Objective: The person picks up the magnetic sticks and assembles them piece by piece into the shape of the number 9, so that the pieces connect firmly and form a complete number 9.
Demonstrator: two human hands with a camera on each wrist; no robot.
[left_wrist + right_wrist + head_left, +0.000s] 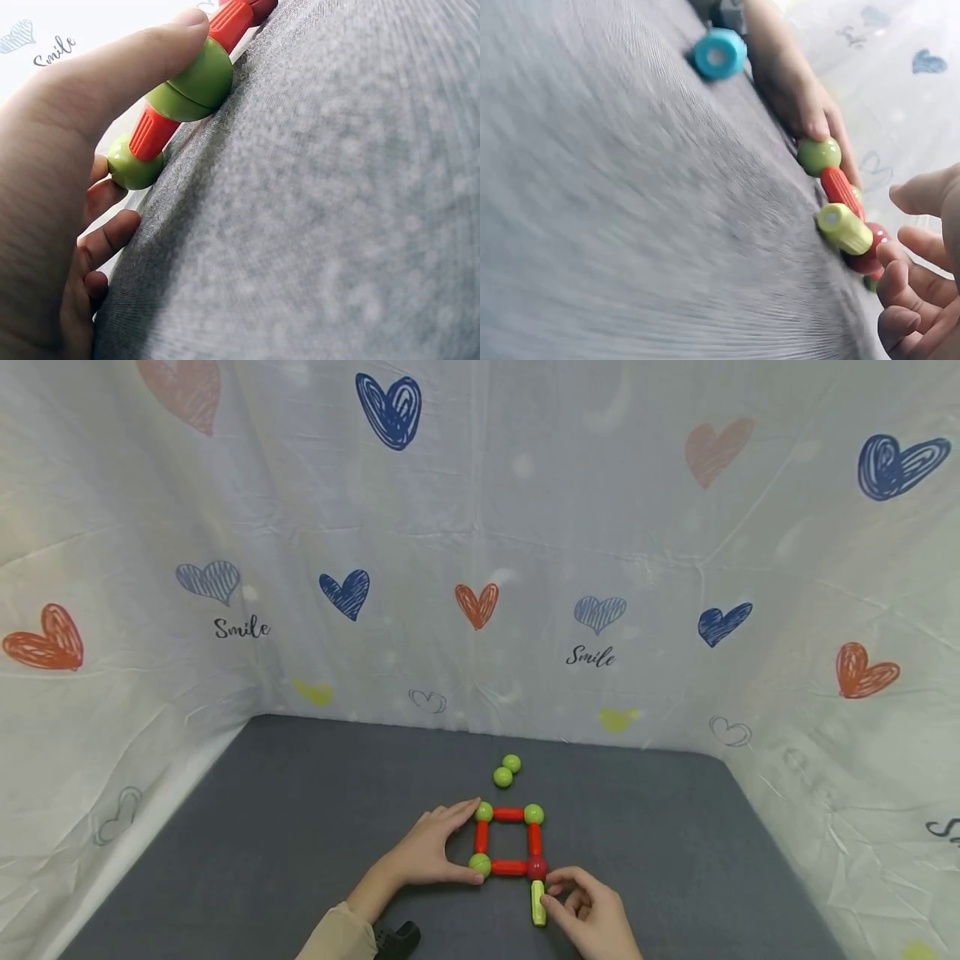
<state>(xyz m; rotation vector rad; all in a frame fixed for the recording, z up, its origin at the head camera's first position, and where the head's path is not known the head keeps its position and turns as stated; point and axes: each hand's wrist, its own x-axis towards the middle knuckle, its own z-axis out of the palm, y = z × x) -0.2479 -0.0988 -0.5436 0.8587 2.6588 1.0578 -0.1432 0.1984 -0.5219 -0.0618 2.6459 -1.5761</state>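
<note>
And here's the left hand (427, 852), fingers spread wide apart: thumb on the near green ball (480, 865), fingertips against the far one (484, 811). Right there between them runs the left red rod (482, 838), one side of a square lying on the surface (337, 802). Across from those fingers, a third green ball (533, 814) tops the far right corner, and a red ball (537, 867) fills the near right one. Over to the right hand (596, 914): loosely bent, thumb and fingers apart, nothing between them! The yellow rod (538, 904) sits just left of those fingertips, its far end at the red ball, pointing back toward the person; the right wrist view shows a gap to the thumb. Beyond the left fingertips, two loose green balls (503, 777) lie close together. And back by the left wrist, well behind the thumb, a turquoise piece (720, 54) shows.
</note>
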